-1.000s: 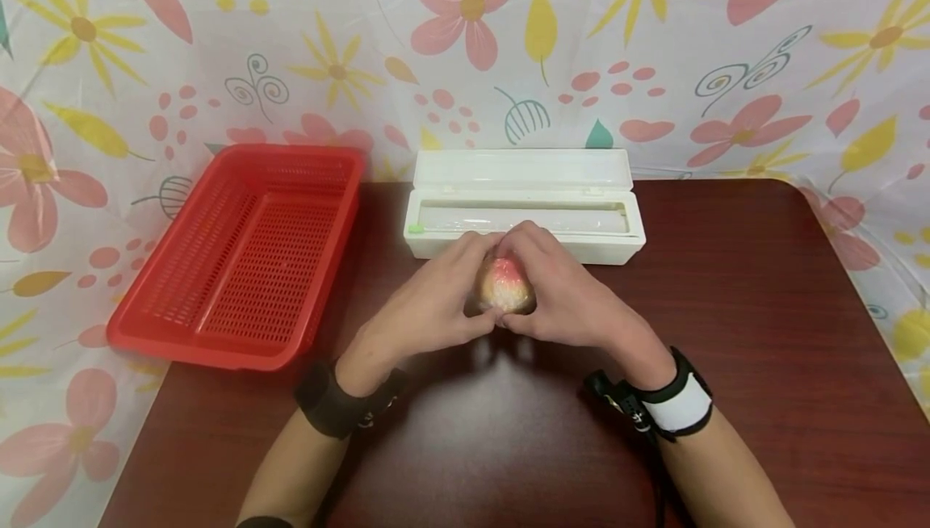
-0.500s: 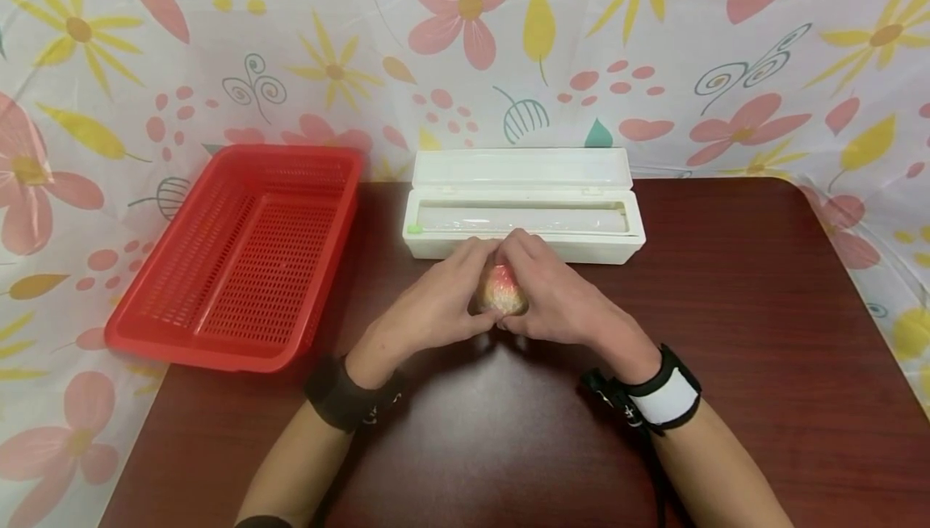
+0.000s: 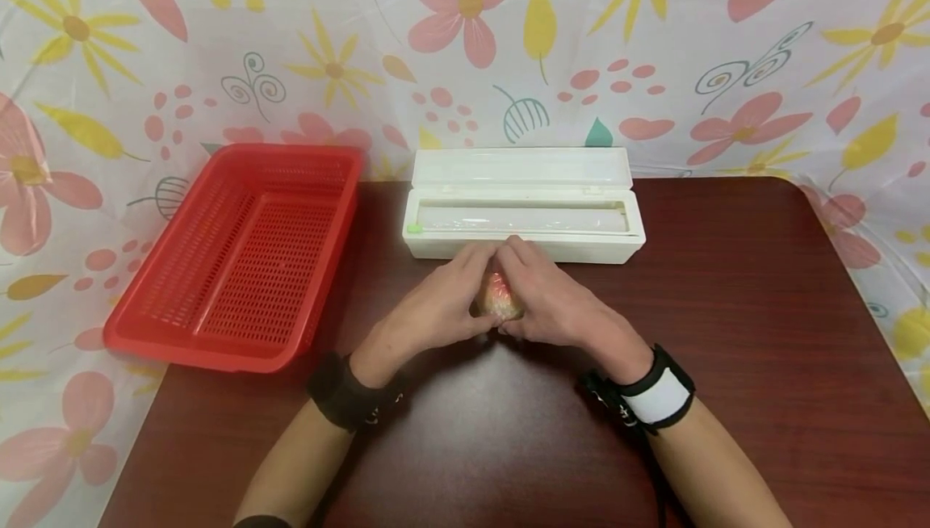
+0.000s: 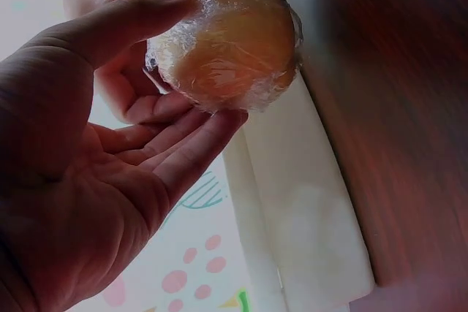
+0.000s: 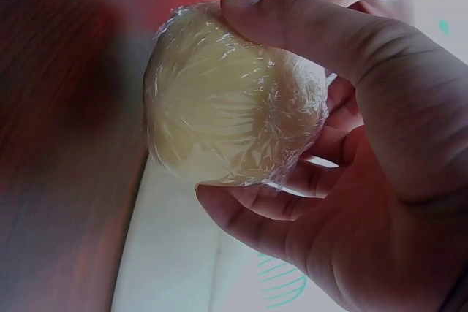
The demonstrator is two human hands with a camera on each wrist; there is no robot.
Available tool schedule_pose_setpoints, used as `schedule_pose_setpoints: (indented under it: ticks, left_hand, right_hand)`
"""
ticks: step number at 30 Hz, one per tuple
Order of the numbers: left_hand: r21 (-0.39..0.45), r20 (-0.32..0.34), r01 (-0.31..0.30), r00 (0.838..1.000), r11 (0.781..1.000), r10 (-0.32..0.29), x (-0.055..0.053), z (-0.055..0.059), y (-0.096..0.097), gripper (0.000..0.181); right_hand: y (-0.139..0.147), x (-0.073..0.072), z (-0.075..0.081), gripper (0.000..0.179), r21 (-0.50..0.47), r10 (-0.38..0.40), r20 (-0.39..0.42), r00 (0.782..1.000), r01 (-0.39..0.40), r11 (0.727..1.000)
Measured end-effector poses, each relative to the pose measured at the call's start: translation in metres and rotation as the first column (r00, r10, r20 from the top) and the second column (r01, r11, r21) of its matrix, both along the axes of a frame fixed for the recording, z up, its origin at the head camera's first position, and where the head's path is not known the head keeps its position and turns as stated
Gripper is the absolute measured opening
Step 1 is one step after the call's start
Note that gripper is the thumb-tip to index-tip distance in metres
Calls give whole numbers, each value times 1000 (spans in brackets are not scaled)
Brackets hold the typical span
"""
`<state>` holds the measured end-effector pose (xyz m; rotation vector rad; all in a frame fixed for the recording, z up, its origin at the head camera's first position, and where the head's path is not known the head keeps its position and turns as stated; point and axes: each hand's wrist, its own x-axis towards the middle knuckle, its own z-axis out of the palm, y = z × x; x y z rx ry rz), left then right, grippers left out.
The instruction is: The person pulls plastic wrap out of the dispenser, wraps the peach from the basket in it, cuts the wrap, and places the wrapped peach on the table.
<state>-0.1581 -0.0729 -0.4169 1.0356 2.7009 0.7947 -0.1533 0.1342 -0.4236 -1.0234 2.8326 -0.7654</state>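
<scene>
A round red-and-yellow apple, covered in crinkled clear cling film, is held between both hands in front of the white box. My left hand grips its left side, thumb on the near side and fingertips at the opposite side. From the right, my right hand holds it the same way, with the thumb lying over the film. The fingertips of the two hands meet around the apple. In both wrist views the film looks bunched and wrinkled on the side toward the palms.
The white cling film box stands at the back of the table with its lid raised and a film roll inside. On the left is a red perforated basket. A floral curtain hangs behind the dark wooden table.
Both hands have drawn slightly toward the person with the apple and closed in around it, so less of it shows in the head view. Basket and box stay put.
</scene>
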Motion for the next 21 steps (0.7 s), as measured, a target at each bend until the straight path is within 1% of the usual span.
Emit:
schedule_pose_setpoints:
  ticks: [6,15,21]
  left_hand:
    - [-37,10,-6,1000,999,6,0,-5,2,91]
    - [-45,-14,0,1000,999,-1,0,-8,4,89]
    - [-48,-17,-11,1000,999,10,3,-8,5,88]
  right_hand:
    - [-1,0,-7,83,20,5,-7,1000,-4,1000]
    - [-2,-1,-12,83,49,21,-75,997,-17,999]
    - [-4,1,-12,84,96,32,-124,992,-20,995]
